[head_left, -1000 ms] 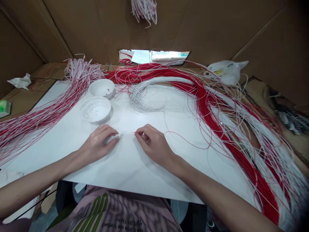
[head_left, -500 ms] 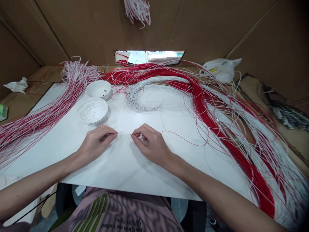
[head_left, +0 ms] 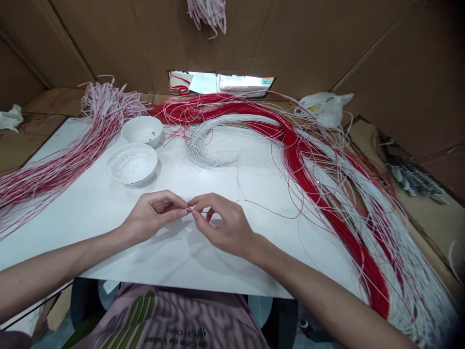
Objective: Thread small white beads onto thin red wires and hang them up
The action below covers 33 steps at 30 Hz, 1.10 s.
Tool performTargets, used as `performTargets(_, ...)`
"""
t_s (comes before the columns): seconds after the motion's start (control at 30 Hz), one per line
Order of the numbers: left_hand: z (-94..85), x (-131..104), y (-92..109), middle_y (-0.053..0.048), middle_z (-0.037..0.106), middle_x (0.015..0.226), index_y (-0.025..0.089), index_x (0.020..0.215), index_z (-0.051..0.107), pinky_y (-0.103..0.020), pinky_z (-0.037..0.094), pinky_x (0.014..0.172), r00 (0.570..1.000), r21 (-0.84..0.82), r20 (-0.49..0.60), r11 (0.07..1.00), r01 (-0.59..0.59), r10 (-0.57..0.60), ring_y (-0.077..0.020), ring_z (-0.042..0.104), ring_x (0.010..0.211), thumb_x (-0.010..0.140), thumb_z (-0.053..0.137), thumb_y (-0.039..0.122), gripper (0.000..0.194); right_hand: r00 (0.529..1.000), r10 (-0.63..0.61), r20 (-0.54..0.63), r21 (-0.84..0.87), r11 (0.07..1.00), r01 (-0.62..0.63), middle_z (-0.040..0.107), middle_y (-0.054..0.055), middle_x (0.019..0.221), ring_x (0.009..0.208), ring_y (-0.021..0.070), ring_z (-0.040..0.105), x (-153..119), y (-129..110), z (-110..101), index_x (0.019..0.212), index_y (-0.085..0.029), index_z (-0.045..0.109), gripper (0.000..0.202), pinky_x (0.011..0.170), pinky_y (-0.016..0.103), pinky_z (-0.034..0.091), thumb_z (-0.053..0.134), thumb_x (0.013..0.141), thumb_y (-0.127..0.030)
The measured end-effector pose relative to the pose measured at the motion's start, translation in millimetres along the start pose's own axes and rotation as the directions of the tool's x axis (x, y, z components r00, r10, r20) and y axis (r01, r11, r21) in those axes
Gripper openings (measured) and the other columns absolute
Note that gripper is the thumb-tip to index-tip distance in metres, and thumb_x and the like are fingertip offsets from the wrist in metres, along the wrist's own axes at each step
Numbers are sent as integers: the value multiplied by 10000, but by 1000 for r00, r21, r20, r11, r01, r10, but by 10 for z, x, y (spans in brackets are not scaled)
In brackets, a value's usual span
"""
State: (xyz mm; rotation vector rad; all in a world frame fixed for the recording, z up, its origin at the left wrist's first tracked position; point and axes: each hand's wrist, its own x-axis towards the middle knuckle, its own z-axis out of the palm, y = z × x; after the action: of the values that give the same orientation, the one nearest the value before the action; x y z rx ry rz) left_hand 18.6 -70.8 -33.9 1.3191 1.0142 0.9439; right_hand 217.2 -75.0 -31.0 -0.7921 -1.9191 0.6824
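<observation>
Above the white table my left hand [head_left: 156, 215] pinches a tiny white piece at its thumb and fingertip; its exact shape is too small to make out. My right hand [head_left: 221, 220] is closed in a pinch on the end of a thin red cord [head_left: 269, 207], which trails off to the right across the tabletop. The fingertips of both hands meet, or nearly so, and partly hide what lies between them. Beyond my left hand stands a white bowl [head_left: 119, 169] of small white bits.
Behind that bowl sits a second white bowl [head_left: 127, 131] with a few dark specks. Red-and-white strands [head_left: 83, 150] lie at left. A thick red cord bundle [head_left: 308, 179] and white cords [head_left: 410, 257] curve along the right. A plastic bag [head_left: 327, 109] rests against the cardboard wall [head_left: 298, 48].
My hands have come together from a small gap, so the cord end now meets the fingertips of my left hand. The camera view has shifted slightly.
</observation>
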Motion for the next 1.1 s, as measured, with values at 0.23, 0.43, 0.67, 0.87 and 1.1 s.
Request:
performTargets(0.23,-19,-9,-5,-49,738,811,160,832,715,-271,577,725,1000,-24,12,1000,-9,9,-154,699,777,753,773,225,118,1000,15,2,10,1000,-15,718,61,947,721,116,644,-8,-13,-4,835,-190,586,93,543,231,547,540,863,-113)
performTargets(0.43,-17,-10,-2,-38,732,809,169,827,721,-247,570,729,1000,-43,13,999,-15,15,-136,692,775,746,777,197,102,1000,14,13,23,1000,-14,719,68,958,715,117,644,-9,-19,-7,830,-182,591,88,548,240,547,547,859,-111)
performTargets(0.67,-7,-1,7,-43,725,790,166,807,728,-261,569,703,998,-45,22,997,-62,63,-146,678,752,739,784,215,100,1000,5,18,27,1000,-6,720,72,962,752,127,655,-10,-15,-12,841,-181,592,88,554,236,542,560,854,-100)
performTargets(0.87,11,-14,7,-21,725,771,170,806,729,-216,561,704,1000,-72,14,997,-3,4,-121,679,743,729,788,189,98,999,-48,20,27,999,47,716,79,938,762,129,653,-9,18,0,874,-168,615,78,534,231,528,556,884,-119)
performTargets(1.1,21,-23,15,-12,722,755,161,786,718,-189,554,695,1000,-91,1,996,17,-17,-102,676,722,719,792,166,100,997,-81,18,17,997,81,718,86,922,750,131,652,-11,33,8,896,-166,632,84,521,232,523,569,890,-110)
